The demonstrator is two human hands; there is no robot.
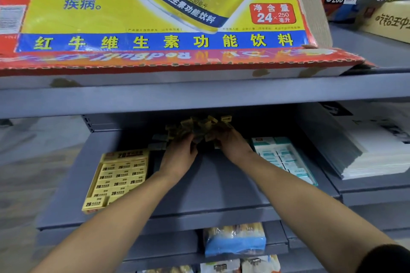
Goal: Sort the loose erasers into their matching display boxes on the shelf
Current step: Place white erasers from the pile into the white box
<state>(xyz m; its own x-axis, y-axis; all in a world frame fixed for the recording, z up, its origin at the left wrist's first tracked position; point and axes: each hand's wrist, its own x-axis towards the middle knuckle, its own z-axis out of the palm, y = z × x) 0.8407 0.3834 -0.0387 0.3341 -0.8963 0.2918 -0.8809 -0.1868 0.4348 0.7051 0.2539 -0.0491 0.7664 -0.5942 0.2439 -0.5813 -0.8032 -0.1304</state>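
Note:
A heap of loose yellow-wrapped erasers [199, 127] lies deep at the back of the grey middle shelf [213, 186], in shadow. My left hand [179, 155] and my right hand [233, 145] reach into the heap from both sides, fingers curled round erasers at its near edge. A yellow display box [117, 178] of 2B erasers sits left of my left arm, mostly full. A white and teal display box [282, 157] of erasers sits right of my right arm. A few loose erasers [158, 143] lie just left of my left hand.
The shelf board above [199, 95] hangs low over the heap and carries a large yellow drink carton [155, 13]. A stack of white paper [377, 150] fills the shelf to the right. Packaged goods [235, 239] sit on the shelf below.

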